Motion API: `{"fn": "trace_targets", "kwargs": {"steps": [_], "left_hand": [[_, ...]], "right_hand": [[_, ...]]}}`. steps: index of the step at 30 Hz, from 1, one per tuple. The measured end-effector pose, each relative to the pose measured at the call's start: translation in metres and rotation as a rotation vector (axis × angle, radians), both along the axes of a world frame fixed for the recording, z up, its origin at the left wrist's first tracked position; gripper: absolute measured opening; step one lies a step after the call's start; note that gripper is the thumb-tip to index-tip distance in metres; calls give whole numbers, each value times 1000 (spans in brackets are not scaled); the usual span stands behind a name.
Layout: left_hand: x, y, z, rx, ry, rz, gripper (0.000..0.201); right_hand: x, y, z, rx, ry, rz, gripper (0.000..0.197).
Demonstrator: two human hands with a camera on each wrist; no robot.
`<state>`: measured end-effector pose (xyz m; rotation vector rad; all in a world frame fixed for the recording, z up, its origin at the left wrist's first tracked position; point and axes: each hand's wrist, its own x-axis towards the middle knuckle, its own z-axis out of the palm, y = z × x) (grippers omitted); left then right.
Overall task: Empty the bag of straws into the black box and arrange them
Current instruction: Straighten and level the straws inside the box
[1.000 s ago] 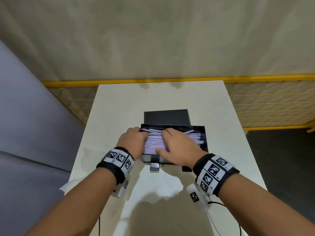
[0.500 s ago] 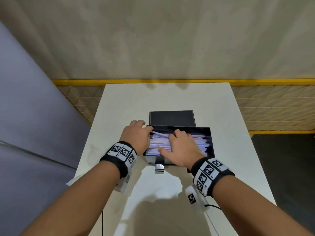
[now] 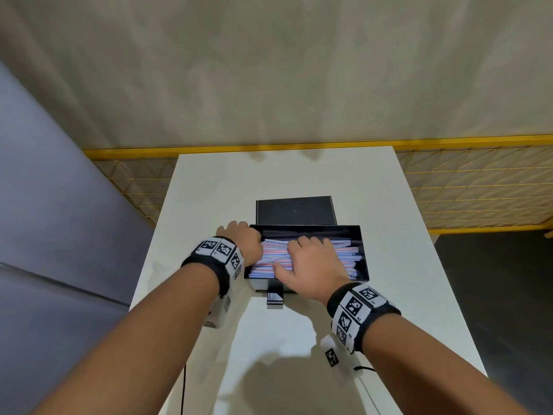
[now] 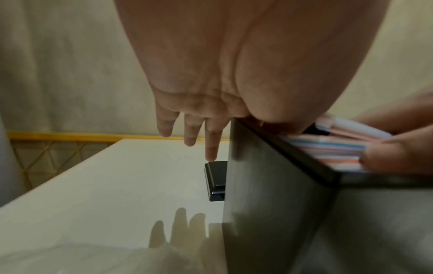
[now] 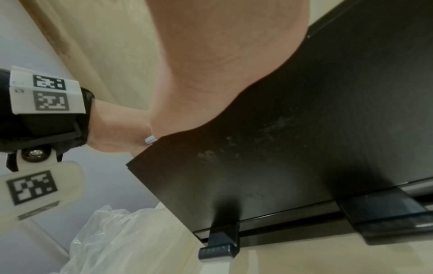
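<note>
While my right hand (image 3: 311, 262) lies flat, fingers spread, on the pink-and-blue striped paper straws (image 3: 344, 259) inside the open black rectangular box (image 3: 363, 259), my left hand (image 3: 244, 242) rests on its left wall, fingers loose.

A white table (image 3: 299, 181) stands before a beige wall (image 3: 269, 70) and yellow mesh fence (image 3: 478, 187).

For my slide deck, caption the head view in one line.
Right hand spreads striped straws in the black box; left hand steadies it.
</note>
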<state>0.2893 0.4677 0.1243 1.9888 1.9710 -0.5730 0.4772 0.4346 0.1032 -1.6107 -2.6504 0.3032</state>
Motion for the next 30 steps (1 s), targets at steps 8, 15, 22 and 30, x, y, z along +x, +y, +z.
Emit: {"fn": "trace_targets", "kwargs": {"steps": [8,15,22,30], "left_hand": [[-19,2,8,238,-167,-80,26],[-61,-20,52,518,-372,-94,23],[-46,-44,53,458,-452,-70,28],[-18,-46,6,214,-402,40,55]], "right_hand": [[1,3,2,0,17,-4,59],[8,8,13,9,459,-6,38],[37,30,26,70,363,67,20],[73,24,0,61,264,103,26]]}}
